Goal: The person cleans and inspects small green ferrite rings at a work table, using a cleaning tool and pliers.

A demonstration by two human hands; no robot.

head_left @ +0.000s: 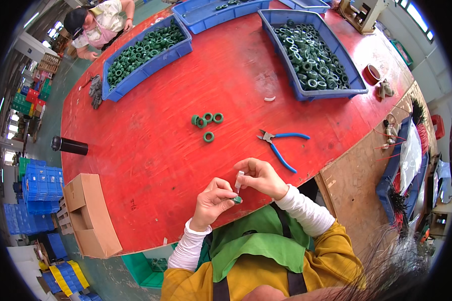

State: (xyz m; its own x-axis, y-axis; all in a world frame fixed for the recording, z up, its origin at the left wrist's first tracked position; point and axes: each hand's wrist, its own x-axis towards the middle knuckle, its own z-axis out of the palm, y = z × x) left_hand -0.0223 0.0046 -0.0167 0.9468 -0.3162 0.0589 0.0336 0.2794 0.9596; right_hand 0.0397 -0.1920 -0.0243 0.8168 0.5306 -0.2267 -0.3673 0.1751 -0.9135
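Note:
At the near edge of the red table, my left hand (212,201) pinches a small green ring (237,200) between thumb and fingers. My right hand (264,176) is closed on a small whitish translucent piece (240,179), its lower end close to the ring; whether the two touch I cannot tell. Farther in lie several loose green rings (208,137), most of them in a cluster. Blue-handled cutting pliers (278,143) rest with jaws apart, beyond my right hand. A little white curved piece (269,99) lies farther back.
Blue trays of green rings stand at the back left (109,95) and back right (331,94). A black cylinder (70,146) and cardboard box (93,215) are on the left. A red round container (371,74) sits far right. Another person (100,25) works at the far left.

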